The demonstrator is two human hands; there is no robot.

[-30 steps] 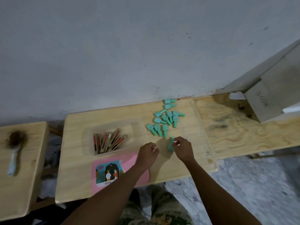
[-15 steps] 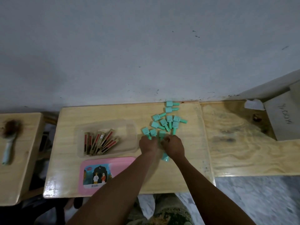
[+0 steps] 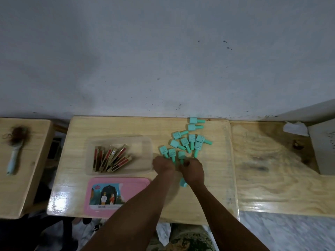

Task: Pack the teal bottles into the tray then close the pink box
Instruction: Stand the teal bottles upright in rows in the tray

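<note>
Wooden table (image 3: 213, 200). Clear tray (image 3: 145, 142) at 9 o'clock of the hands — pink lid (image 3: 134, 185) below it. Teal bottles (image 3: 188, 140) scattered at 12 o'clock. Left hand (image 3: 163, 166) curled (grip indeterminable); right hand (image 3: 193, 172) clamps one bottle (image 3: 183, 182).

Teal bottles (image 3: 188, 142) lie scattered on their sides – clear tray (image 3: 145, 142) left – pink box lid (image 3: 136, 183) flat below

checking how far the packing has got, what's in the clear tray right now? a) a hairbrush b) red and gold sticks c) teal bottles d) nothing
b: the clear tray holds only the red and gold sticks, while the teal bottles lie loose on the table to its right.
</note>
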